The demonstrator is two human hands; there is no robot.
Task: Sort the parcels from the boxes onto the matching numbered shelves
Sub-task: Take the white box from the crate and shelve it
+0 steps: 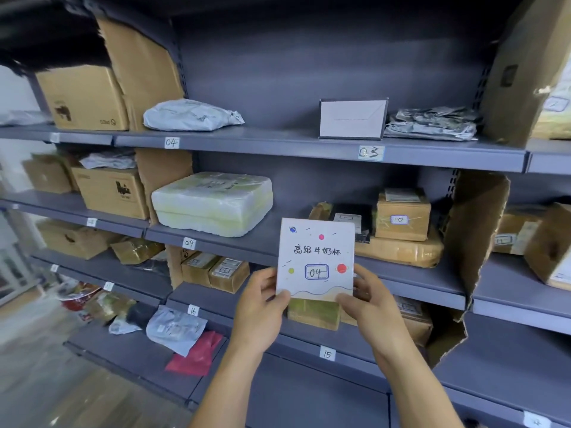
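I hold white parcel (315, 257) marked 04 in air, below top shelf (278, 140) front edge. Left hand (262, 304) and right hand (370, 307) each pinch a lower corner.

Risks:
- misfile at nearer 03 tag (370, 152); 04 tag (171, 142) sits toward left end, by grey bag (191, 115)
- corner pinch may slip on upward reach

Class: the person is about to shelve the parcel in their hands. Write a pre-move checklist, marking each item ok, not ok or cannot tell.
1. Parcel number readable: ok, the white box reads 04.
2. Matching shelf found: ok, the 04 tag sits on the edge of the top shelf, up and left of the box.
3. Grip: ok, the left hand and right hand pinch its lower corners.
4. Landing room: ok, the shelf is bare right of the grey bag.
5. Where 04 ends and 03 begins: cannot tell, no divider shows before the 03 tag.
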